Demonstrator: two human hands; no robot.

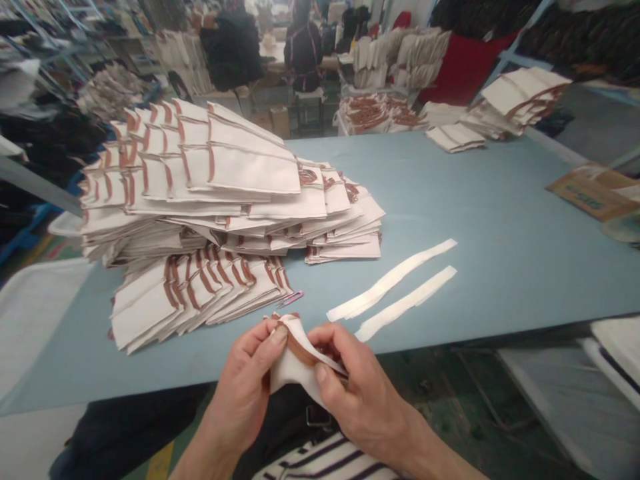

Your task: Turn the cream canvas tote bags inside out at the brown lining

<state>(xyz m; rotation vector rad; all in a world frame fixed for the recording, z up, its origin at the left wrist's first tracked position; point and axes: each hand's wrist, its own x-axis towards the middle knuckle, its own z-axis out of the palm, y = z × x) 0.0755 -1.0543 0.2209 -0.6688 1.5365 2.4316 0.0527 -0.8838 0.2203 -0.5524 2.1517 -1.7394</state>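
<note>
Head camera, looking forward and down. Nearest to me: black-and-white striped cloth [325, 461] at the bottom edge, worn by the person whose view I am following. Just above it, two bare hands share one small piece of cream fabric with a brown band [290, 369], held up at the near edge of the table, in front of the body. Left hand [250, 367]: thumb and fingers closed in a pinch on the piece's upper left end, thumb pressed flat on the near face. Right hand [356, 380]: thumb and curled fingers narrow on the right side of the piece; I cannot tell exactly how the hidden fingertips sit behind it. The fabric bends between the two grips, its brown band running slantwise.

Beyond the hands, on the blue-grey tabletop [505, 267], I note small pink-handled thread snips [291, 299], close to a low fanned stack of cream pieces with brown edging [145, 307]. To the right, two narrow off-white fabric strips [397, 279] lie side by side, apart, both slanting. Behind the low stack rises a large layered pile of cream-and-brown pieces [250, 167].

Farther right, a brown cardboard box [580, 193] rests at the table's edge; at the far right corner, more cream pieces [520, 97]. Past the table I log a seated person in dark clothing [303, 53], somewhat blurred.
</note>
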